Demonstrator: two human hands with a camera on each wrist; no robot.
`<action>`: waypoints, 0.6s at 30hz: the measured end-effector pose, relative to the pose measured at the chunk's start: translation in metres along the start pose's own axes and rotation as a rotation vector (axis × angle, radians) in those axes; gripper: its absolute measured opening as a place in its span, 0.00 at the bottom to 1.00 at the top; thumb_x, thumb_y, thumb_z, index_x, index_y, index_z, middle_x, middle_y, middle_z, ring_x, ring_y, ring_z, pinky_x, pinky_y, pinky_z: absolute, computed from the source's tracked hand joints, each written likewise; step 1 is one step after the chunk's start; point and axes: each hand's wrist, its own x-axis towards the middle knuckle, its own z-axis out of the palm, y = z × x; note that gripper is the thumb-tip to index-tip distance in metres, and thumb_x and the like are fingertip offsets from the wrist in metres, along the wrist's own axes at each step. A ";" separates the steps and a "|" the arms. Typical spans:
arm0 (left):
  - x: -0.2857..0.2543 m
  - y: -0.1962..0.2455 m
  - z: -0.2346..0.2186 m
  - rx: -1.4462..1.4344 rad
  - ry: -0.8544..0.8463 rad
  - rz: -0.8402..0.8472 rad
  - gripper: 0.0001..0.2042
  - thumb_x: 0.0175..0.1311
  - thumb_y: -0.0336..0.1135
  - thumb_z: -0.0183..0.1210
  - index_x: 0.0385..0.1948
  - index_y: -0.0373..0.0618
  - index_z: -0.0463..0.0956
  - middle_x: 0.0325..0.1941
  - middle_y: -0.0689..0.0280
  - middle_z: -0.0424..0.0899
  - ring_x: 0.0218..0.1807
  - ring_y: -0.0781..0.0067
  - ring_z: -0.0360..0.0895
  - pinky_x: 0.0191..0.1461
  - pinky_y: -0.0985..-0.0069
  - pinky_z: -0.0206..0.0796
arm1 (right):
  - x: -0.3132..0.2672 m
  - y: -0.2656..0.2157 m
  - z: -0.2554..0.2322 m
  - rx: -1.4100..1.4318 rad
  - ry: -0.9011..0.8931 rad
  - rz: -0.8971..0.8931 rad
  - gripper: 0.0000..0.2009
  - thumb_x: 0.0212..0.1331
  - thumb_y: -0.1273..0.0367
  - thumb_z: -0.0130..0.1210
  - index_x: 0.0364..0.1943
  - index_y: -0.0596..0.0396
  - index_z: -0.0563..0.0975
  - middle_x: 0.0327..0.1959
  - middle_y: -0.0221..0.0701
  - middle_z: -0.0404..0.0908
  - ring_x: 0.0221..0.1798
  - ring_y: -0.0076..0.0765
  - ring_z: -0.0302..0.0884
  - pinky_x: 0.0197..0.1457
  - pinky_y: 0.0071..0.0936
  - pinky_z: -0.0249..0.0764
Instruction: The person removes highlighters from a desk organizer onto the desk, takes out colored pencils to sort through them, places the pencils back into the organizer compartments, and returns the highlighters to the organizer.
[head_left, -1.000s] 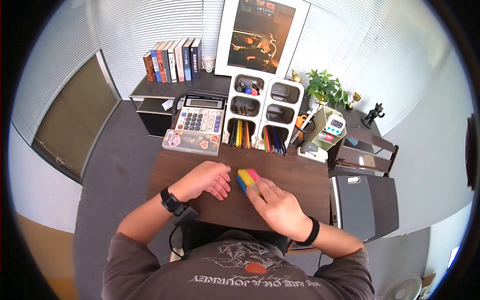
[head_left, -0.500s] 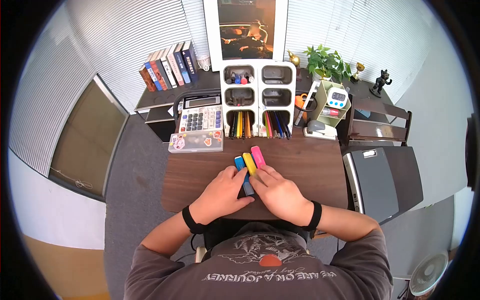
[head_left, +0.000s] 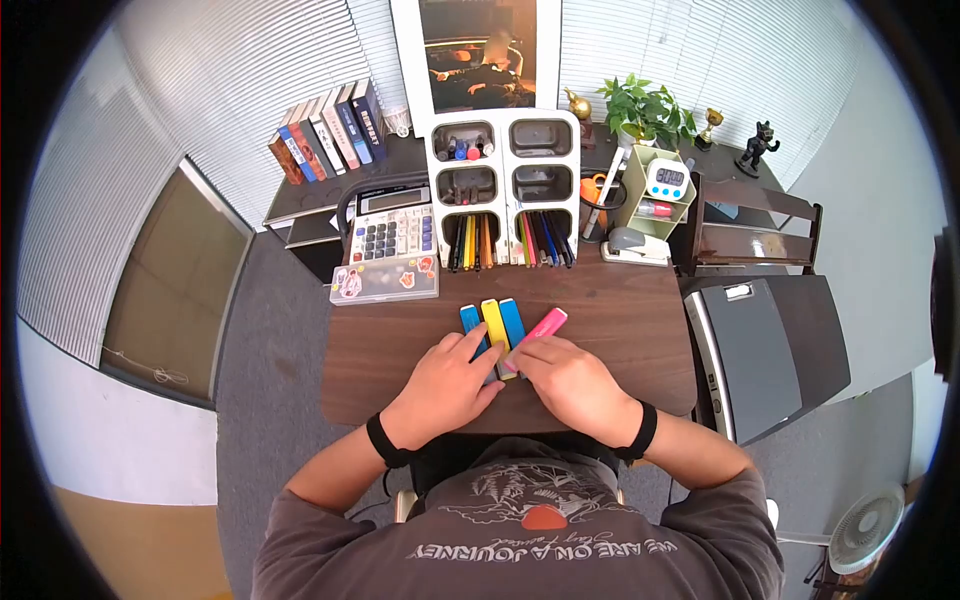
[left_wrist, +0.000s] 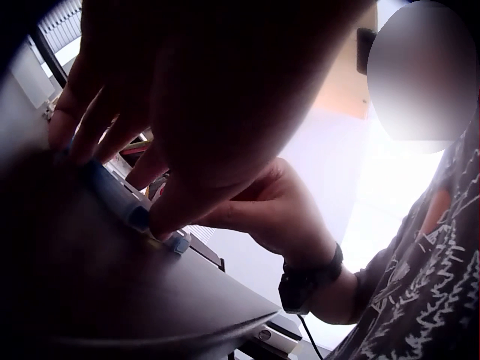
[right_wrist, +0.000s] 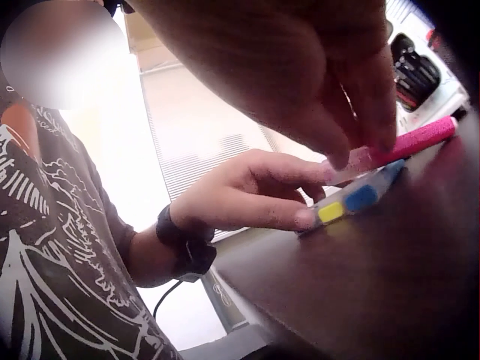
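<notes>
Three highlighters lie side by side on the brown desk [head_left: 620, 340]: a blue one [head_left: 470, 319] at the left, a yellow one [head_left: 492, 318] and a second blue one [head_left: 513, 318]. My left hand [head_left: 440, 388] rests straight fingers over the left blue and the yellow, its thumb by their near ends. A pink highlighter [head_left: 547, 325] slants up to the right, pinched near its lower end by my right hand [head_left: 578, 390]. In the right wrist view the pink highlighter [right_wrist: 424, 139] is above the blue [right_wrist: 361, 199] and yellow [right_wrist: 330, 212] ends. My fingers hide parts of them.
Behind the hands stands a white organizer [head_left: 503, 128] with pens and pencils. A sticker-covered case [head_left: 385, 281] and a calculator [head_left: 395, 235] are to its left. A stapler [head_left: 637, 245] and a green holder with a timer [head_left: 668, 180] are to its right.
My right hand has shifted right and turned the pink highlighter from beside the yellow one to a rightward slant. A second blue highlighter now shows right of the yellow one. My left hand stays close by.
</notes>
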 end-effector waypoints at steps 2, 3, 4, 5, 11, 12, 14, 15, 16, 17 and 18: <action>0.000 0.001 0.001 0.001 0.003 -0.002 0.26 0.58 0.39 0.69 0.58 0.40 0.77 0.62 0.47 0.75 0.55 0.48 0.76 0.62 0.60 0.70 | 0.001 -0.002 -0.001 0.004 0.037 0.035 0.14 0.54 0.75 0.63 0.46 0.60 0.81 0.46 0.40 0.81 0.52 0.50 0.80 0.55 0.39 0.79; 0.000 0.001 0.001 0.004 0.005 -0.002 0.25 0.58 0.39 0.69 0.57 0.39 0.78 0.62 0.48 0.76 0.54 0.49 0.76 0.62 0.61 0.70 | 0.001 -0.003 -0.002 0.006 0.076 0.070 0.13 0.53 0.75 0.64 0.44 0.59 0.82 0.45 0.40 0.81 0.50 0.50 0.79 0.55 0.40 0.79; 0.000 0.002 0.001 0.003 0.004 -0.002 0.25 0.58 0.39 0.69 0.57 0.39 0.78 0.62 0.48 0.76 0.54 0.49 0.76 0.62 0.61 0.70 | 0.001 -0.003 -0.003 0.007 0.075 0.070 0.13 0.53 0.75 0.64 0.44 0.59 0.82 0.45 0.40 0.81 0.50 0.50 0.79 0.55 0.40 0.79; 0.000 0.004 0.000 0.015 0.005 0.003 0.25 0.58 0.39 0.69 0.57 0.39 0.78 0.62 0.47 0.76 0.55 0.49 0.76 0.62 0.61 0.70 | 0.001 -0.002 -0.006 0.015 0.093 0.057 0.11 0.53 0.75 0.64 0.41 0.59 0.81 0.42 0.40 0.79 0.48 0.51 0.79 0.54 0.41 0.78; 0.000 0.007 0.000 0.044 0.018 0.018 0.25 0.58 0.40 0.69 0.56 0.38 0.78 0.62 0.46 0.75 0.56 0.48 0.75 0.62 0.60 0.70 | -0.014 0.020 -0.004 0.049 0.085 0.051 0.10 0.52 0.77 0.64 0.39 0.60 0.80 0.44 0.43 0.77 0.50 0.54 0.77 0.56 0.44 0.76; -0.001 0.008 0.002 0.049 0.022 0.018 0.25 0.59 0.40 0.69 0.56 0.38 0.78 0.62 0.45 0.75 0.56 0.48 0.75 0.62 0.60 0.70 | -0.016 0.023 -0.003 0.089 0.080 0.042 0.11 0.52 0.77 0.64 0.40 0.60 0.80 0.45 0.44 0.77 0.51 0.54 0.77 0.57 0.45 0.76; 0.000 0.011 0.000 0.039 0.026 0.000 0.25 0.59 0.40 0.69 0.56 0.37 0.77 0.62 0.44 0.75 0.56 0.47 0.75 0.63 0.59 0.70 | -0.017 0.021 -0.005 0.099 0.085 0.071 0.13 0.52 0.78 0.63 0.43 0.61 0.79 0.48 0.45 0.78 0.53 0.56 0.77 0.59 0.45 0.76; 0.000 0.013 0.000 0.030 0.028 -0.018 0.25 0.59 0.40 0.69 0.56 0.36 0.77 0.63 0.44 0.75 0.57 0.45 0.75 0.63 0.59 0.70 | -0.017 0.019 -0.007 0.110 0.092 0.100 0.15 0.52 0.79 0.63 0.46 0.62 0.79 0.50 0.47 0.78 0.55 0.58 0.77 0.60 0.45 0.76; 0.000 0.014 0.001 0.029 0.026 -0.021 0.25 0.59 0.40 0.69 0.56 0.36 0.77 0.63 0.44 0.75 0.57 0.45 0.75 0.63 0.59 0.70 | -0.017 0.016 -0.009 0.112 0.089 0.100 0.15 0.52 0.79 0.63 0.46 0.62 0.79 0.50 0.47 0.78 0.55 0.58 0.77 0.60 0.45 0.76; -0.001 0.016 0.004 0.029 0.048 -0.055 0.25 0.60 0.40 0.68 0.56 0.34 0.76 0.62 0.43 0.75 0.58 0.44 0.75 0.65 0.58 0.69 | -0.016 0.012 -0.010 0.092 0.092 0.160 0.17 0.52 0.79 0.63 0.48 0.63 0.78 0.52 0.48 0.79 0.57 0.59 0.76 0.62 0.45 0.76; -0.002 0.016 0.007 0.029 0.069 -0.089 0.25 0.60 0.39 0.68 0.56 0.33 0.76 0.62 0.42 0.75 0.60 0.42 0.75 0.66 0.57 0.69 | -0.015 0.010 -0.010 0.073 0.095 0.220 0.19 0.52 0.79 0.63 0.51 0.64 0.77 0.55 0.50 0.79 0.60 0.60 0.76 0.63 0.45 0.76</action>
